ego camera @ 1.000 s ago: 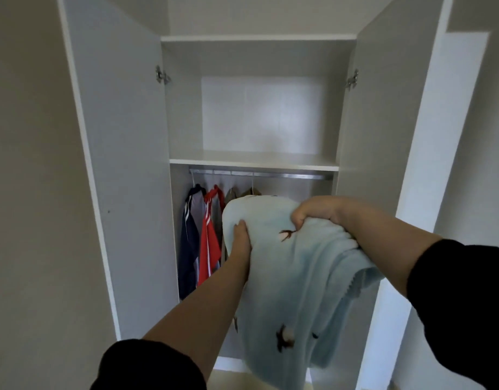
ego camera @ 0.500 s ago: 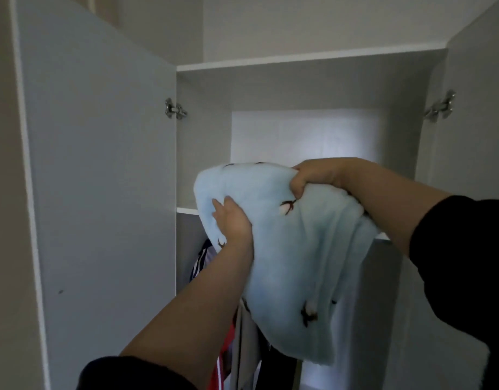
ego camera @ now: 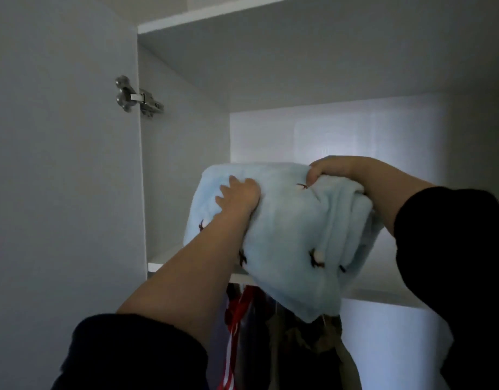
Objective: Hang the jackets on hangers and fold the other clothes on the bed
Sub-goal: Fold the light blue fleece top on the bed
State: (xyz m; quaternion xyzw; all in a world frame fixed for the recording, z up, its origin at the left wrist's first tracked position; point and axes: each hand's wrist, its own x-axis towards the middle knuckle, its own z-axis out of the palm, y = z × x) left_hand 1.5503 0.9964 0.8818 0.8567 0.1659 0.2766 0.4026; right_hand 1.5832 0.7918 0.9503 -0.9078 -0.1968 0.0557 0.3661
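Note:
A folded pale blue fleece garment point(ego camera: 293, 235) with small dark embroidered figures is held up at the mouth of the wardrobe's upper shelf point(ego camera: 155, 266). My left hand point(ego camera: 238, 197) presses against its near face with fingers spread. My right hand point(ego camera: 331, 171) grips its top right edge, thumb curled under the fold. Its lower corner hangs below the shelf edge. Below the shelf hang a red jacket with white stripes point(ego camera: 237, 327) and darker jackets point(ego camera: 313, 350).
The open left wardrobe door point(ego camera: 59, 178) stands close on the left, with a metal hinge point(ego camera: 138, 98) at its inner edge. The upper compartment's white back panel point(ego camera: 369, 130) shows behind the garment. The wardrobe top board point(ego camera: 214, 15) runs above.
Both hands have raised the blue garment from the hanging rail's height up to the upper shelf. The view has tilted upward and moved closer to the wardrobe.

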